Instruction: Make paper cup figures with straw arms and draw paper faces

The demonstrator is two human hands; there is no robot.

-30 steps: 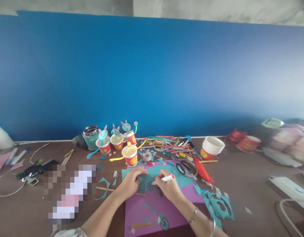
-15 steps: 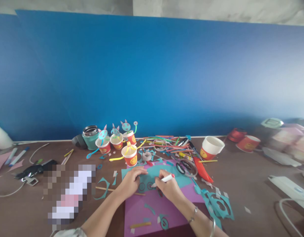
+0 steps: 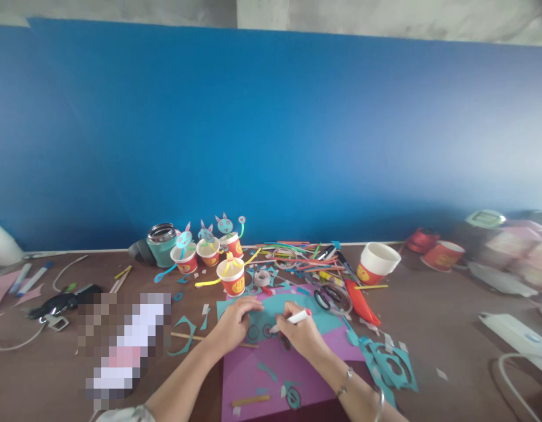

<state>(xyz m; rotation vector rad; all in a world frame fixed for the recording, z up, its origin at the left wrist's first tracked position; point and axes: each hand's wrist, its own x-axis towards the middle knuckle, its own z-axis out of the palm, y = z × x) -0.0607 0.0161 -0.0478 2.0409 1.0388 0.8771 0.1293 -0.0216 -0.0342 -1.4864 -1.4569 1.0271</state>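
My right hand (image 3: 299,337) is closed round a white marker (image 3: 299,317) with a red end. The marker's tip meets a blue-green paper sheet (image 3: 279,305), at one of two small drawn circles (image 3: 268,331). My left hand (image 3: 235,322) lies on the sheet's left part with fingers stretched out, holding nothing. Under the blue-green sheet is a purple sheet (image 3: 248,381). A cut-out ring (image 3: 292,397) and a short tan stick (image 3: 250,401) rest on the purple sheet. Just beyond my left hand stands a paper cup (image 3: 232,278) with yellow straws.
Three cups with cat-like paper faces (image 3: 225,224) stand behind, beside a teal flask (image 3: 161,245). Scissors (image 3: 322,298), a red pepper-shaped thing (image 3: 361,302) and stacked cups (image 3: 378,262) are at the right. Colored straws (image 3: 314,264) lie at the back, paper scraps (image 3: 391,363) at the right.
The marker tip has shifted very slightly within the second circle, and a mark now shows at its middle. My left hand stays in place.
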